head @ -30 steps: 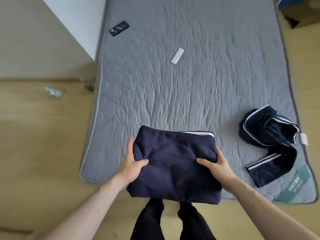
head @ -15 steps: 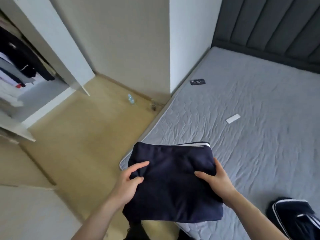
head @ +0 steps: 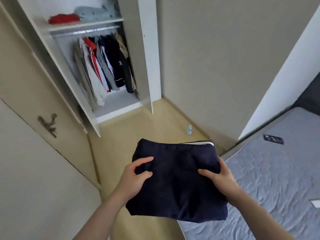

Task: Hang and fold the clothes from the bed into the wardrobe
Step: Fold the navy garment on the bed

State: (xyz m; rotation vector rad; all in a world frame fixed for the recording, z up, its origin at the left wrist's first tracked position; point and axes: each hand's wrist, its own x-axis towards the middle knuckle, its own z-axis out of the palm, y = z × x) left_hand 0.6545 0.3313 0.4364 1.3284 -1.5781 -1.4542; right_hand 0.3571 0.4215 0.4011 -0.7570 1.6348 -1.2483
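Hands on the folded navy garment (head: 178, 184) — left hand (head: 133, 177) and right hand (head: 220, 177) gripping its sides, thumbs on top; I'd worry the fold sags apart between my fingers before the wardrobe (head: 97, 66).

I see beige walls (head: 225, 58) and a pale wood floor (head: 155, 122) ahead of my hands, with a closed door (head: 34, 135) to their left.

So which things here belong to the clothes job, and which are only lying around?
Job:
- folded navy garment, gripped by left hand and right hand
- open wardrobe with hanging clothes
- bed

Lying about:
- water bottle on floor
- dark device on the bed
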